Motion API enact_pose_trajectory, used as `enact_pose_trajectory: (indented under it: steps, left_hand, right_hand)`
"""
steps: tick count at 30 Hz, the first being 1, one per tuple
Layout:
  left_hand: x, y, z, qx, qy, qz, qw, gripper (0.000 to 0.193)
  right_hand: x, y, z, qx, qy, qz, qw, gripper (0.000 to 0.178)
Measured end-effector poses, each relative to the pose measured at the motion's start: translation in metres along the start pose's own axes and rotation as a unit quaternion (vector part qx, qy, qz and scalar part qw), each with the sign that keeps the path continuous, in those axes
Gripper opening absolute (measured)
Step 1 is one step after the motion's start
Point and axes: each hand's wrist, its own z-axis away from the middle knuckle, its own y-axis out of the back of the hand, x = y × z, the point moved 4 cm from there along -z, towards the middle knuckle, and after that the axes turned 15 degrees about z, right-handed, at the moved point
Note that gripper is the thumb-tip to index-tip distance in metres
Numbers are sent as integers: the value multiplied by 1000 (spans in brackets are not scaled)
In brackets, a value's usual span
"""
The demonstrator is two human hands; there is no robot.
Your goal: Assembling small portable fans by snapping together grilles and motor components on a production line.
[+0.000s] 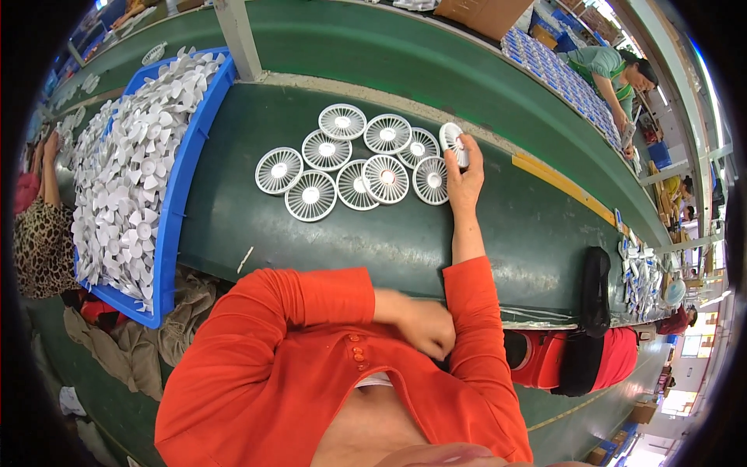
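Note:
My right hand (465,177) reaches to the far side of the green tabletop and grips a white round fan guard (450,135), tilted up on its edge between thumb and fingers. Just left of it, another slotted fan guard (430,180) lies flat. Several more white guards (310,194) spread leftward from there, some overlapping at their rims. My left hand (426,327) is drawn across in front of my body, close to my right sleeve (471,311). Its fingers are curled and slightly blurred, and what they hold, if anything, is hidden.
At the left, a blue bin (173,233) is heaped with white fan blades (132,171). A grey post (237,39) rises at the table's far edge. A black object (595,288) sits at the right end, before a pile of small white parts (642,276). Co-workers (622,78) sit around.

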Motion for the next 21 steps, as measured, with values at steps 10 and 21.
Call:
enact_pose_trajectory:
  steps: [10,21]
  left_hand:
    - [-51,-58,-3,-84,-48,-127,987,20]
    - [-50,-18,8,-11,40,-125,991,21]
  right_hand:
    - [-1,-6,0,-48,-30,-60,997,42]
    - [3,-41,-58,-69,83,146,983,55]
